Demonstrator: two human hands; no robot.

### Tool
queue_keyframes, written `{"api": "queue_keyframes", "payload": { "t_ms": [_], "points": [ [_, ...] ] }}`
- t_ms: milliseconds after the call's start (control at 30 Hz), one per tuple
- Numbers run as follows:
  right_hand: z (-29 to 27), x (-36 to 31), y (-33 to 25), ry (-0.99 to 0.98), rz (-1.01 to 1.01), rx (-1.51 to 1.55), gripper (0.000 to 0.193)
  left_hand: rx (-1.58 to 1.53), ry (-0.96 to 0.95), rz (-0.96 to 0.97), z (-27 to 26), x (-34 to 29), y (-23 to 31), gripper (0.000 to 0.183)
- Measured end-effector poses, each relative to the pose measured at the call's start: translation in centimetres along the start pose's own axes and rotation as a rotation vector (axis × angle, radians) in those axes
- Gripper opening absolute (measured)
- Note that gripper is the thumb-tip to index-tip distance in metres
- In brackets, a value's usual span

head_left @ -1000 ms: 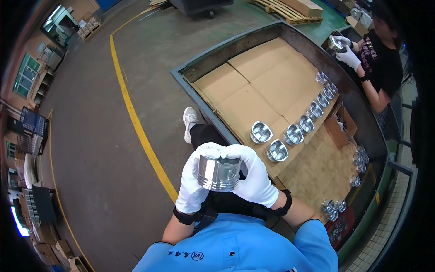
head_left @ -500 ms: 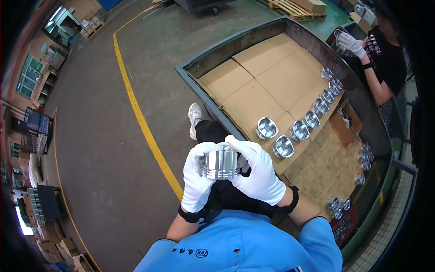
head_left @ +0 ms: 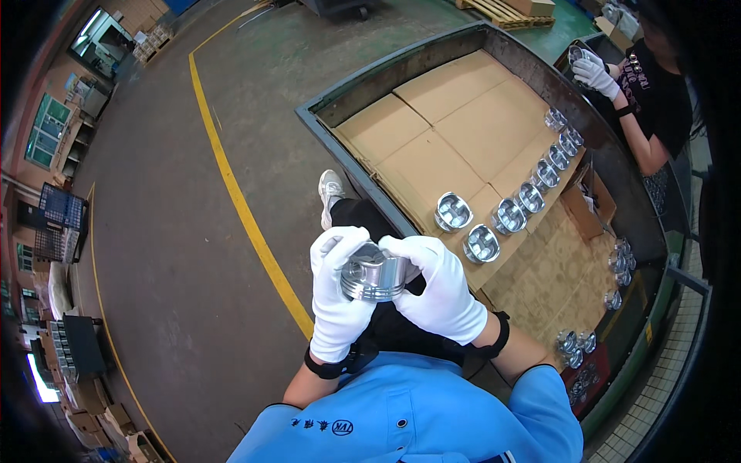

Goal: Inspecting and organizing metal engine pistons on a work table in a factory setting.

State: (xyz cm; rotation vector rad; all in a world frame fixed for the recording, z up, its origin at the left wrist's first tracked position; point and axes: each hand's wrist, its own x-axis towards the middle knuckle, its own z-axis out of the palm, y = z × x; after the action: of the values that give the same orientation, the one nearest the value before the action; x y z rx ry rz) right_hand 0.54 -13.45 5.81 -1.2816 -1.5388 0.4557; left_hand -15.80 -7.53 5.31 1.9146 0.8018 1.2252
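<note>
Above the lap, beside the counter (head_left: 401,220): metal piston (head_left: 373,278) clamped between both white-gloved hands, left hand (head_left: 340,297) and right hand (head_left: 440,293) wrapped around its sides; row of pistons (head_left: 532,197) on cardboard nearby

Factory floor, bare concrete with a painted yellow lane line (head_left: 239,201), large steel bin (head_left: 363,100) lined with cardboard sheets (head_left: 455,116), row of machined metal pistons (head_left: 525,197), wooden pallet (head_left: 505,11), stacked crates (head_left: 65,351), 2 gloved workers
</note>
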Motion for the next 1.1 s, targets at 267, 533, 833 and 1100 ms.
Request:
{"api": "queue_keyframes", "payload": {
  "t_ms": [267,533,833,1100],
  "points": [
    [0.2,-0.1,0.0,0.129,-0.107,0.058,0.050,-0.143,0.061,0.006,0.7,-0.2,-0.4,0.082],
    [0.3,-0.2,0.5,0.240,-0.218,0.011,0.049,-0.412,-0.239,-0.366,-0.5,-0.2,0.6,0.089],
    [-0.5,0.7,-0.6,0.219,-0.241,-0.088,0.049,-1.169,-0.300,-0.675,-1.5,0.4,1.2,0.105],
    [-0.8,1.0,-1.6,0.089,-0.247,-0.055,0.075,-1.859,-0.305,-0.751,-1.7,-0.2,-1.6,0.094]
  ]
}}
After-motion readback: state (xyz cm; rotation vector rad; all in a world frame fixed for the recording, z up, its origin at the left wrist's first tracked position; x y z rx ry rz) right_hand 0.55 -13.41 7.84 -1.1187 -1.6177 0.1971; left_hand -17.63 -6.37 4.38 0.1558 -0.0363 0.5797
